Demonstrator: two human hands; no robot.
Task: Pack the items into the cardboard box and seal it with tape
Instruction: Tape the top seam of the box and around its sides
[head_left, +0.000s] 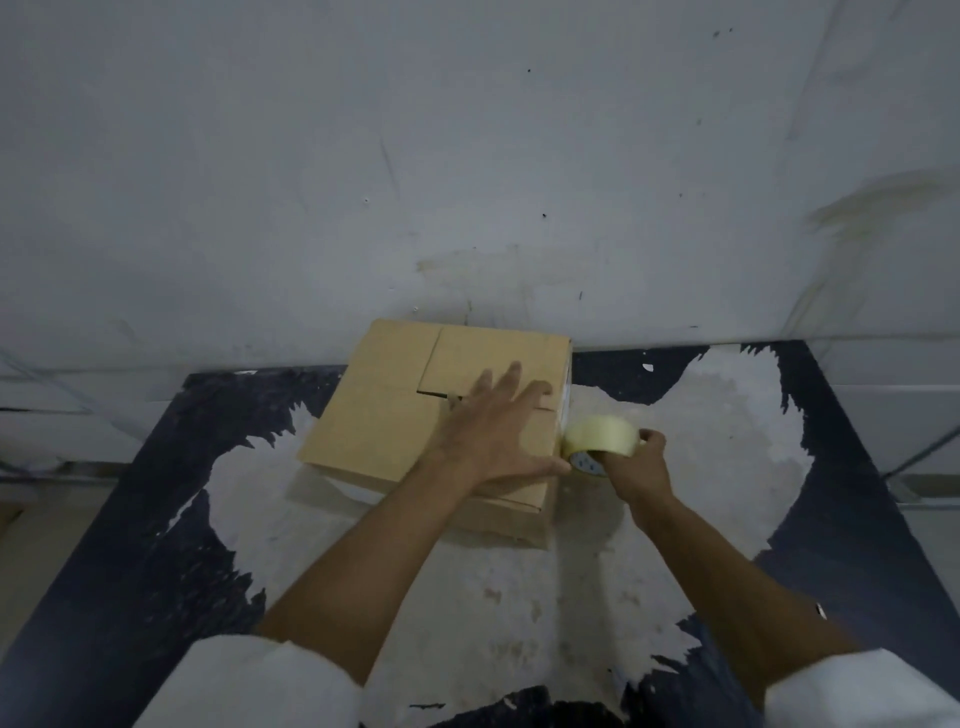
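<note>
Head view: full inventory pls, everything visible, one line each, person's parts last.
cardboard box: 1, tan, on the table against the wall, flaps folded shut
tape roll: 1, pale yellow, at the box's right side, off the table surface
table: 1, dark top worn to pale grey in the middle, below the wall
wall: 1, grey-white, scuffed, behind the table
sleeves: 2, white, bottom corners of the view
left hand: 1, fingers spread flat, presses on the box top
right hand: 1, grips the tape roll beside the box
</note>
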